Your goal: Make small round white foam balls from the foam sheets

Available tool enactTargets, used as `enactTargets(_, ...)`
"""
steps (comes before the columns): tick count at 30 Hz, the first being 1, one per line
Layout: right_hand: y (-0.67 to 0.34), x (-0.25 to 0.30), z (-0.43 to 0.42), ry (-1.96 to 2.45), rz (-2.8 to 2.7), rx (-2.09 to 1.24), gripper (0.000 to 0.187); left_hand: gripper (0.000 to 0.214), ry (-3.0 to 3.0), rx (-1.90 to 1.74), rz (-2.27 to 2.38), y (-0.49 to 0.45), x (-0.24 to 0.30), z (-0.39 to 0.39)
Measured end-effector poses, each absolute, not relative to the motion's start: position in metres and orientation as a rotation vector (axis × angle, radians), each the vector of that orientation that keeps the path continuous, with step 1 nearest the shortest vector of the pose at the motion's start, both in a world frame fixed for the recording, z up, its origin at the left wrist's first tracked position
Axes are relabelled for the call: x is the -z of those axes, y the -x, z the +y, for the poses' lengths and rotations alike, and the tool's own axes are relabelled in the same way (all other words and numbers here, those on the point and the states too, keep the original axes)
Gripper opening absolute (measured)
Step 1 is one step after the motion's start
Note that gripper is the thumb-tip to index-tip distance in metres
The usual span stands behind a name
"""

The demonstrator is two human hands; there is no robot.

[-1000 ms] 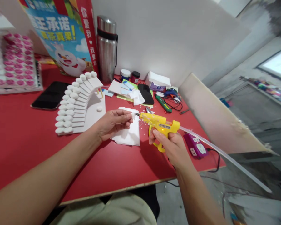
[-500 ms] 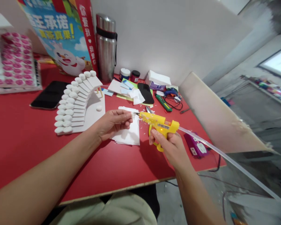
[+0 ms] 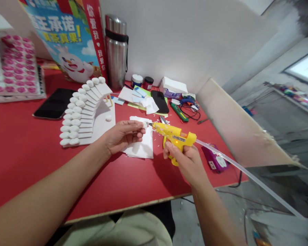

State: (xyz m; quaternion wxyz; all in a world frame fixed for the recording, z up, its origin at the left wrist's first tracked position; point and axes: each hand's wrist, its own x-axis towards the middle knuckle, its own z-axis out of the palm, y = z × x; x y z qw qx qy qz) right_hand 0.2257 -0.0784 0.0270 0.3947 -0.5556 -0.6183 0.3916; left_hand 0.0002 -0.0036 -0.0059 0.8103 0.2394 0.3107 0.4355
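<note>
My right hand point(image 3: 187, 160) grips a yellow glue gun point(image 3: 175, 135) by its handle, a long clear glue stick point(image 3: 246, 173) trailing out of its back. The nozzle points left and meets the fingertips of my left hand point(image 3: 122, 135), which pinches a small white piece point(image 3: 144, 125). Both hands hover over a stack of white foam sheets point(image 3: 141, 147) on the red table point(image 3: 28, 150). To the left stands a white foam staircase model point(image 3: 86, 112) edged with small white ovals.
A black phone point(image 3: 55, 104) lies left of the model. At the back stand a steel flask point(image 3: 116, 51), a printed box point(image 3: 66, 37), small jars point(image 3: 142, 81), paper scraps, a utility knife point(image 3: 179, 112) and cables. A purple device point(image 3: 215, 160) sits near the table's right edge.
Almost nothing has moved. The glue gun and my right hand have shifted very slightly left, and the nozzle stays at my left fingertips.
</note>
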Motion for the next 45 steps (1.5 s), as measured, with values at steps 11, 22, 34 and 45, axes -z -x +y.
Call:
enactTargets(11,-0.24,-0.026,-0.066,1.438,-1.373,-0.993,0.035,0.008,-0.46,-0.918,0.65,0.002,0.006,-0.003)
enactTargets(22,-0.339,0.019,-0.019,1.77,-1.332,-0.5,0.04,0.005,-0.477,-0.92,0.635,0.003,0.005,-0.003)
enactTargets(34,-0.337,0.017,-0.03,1.932,-1.71,-0.085,0.061,0.005,-0.507,-0.924,0.612,0.002,0.006,-0.002)
enactTargets(45,-0.241,-0.045,-0.104,1.504,-1.588,-0.506,0.02,0.007,-0.48,-0.881,0.552,0.001,0.005,-0.004)
